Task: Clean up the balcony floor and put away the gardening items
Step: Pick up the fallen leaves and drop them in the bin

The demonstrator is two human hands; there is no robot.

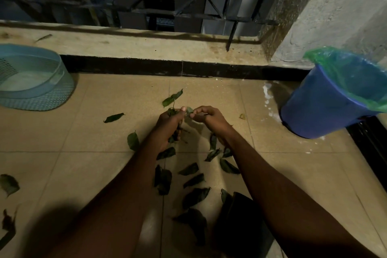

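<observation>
Nearest, loose leaves (196,195) lie scattered on the tiled floor (83,132) well to the left of the bin (326,100), between the two bare forearms. A dark shape (238,209) among them is too dim to identify. A few more leaves sit at the lower left edge, farthest from the bin. Further out, the left hand (170,125) is held over the floor, its grip curled round a bunch (172,112) of gathered leaves and stems that pokes out above and below the fist. Just beside it, on the side nearer the bin, the right hand (206,116) keeps a narrow grip, thumb and fingertips pinching a small leaf (189,110) at the top of the bunch. A two-leaf sprig (172,97) shows past the left fist; whether it belongs to the bunch or lies on the floor cannot be told. One single leaf (114,117) lies farther from the bin than the sprig. White specks (270,102) dot the floor at the foot of the bin. The bin is blue and carries a green liner (351,73) folded over its rim. Across the floor from the bin, at the far left, a pale blue mesh basket (37,94) stands by the ledge (146,46). Behind the ledge rises a dark metal railing (167,12).
</observation>
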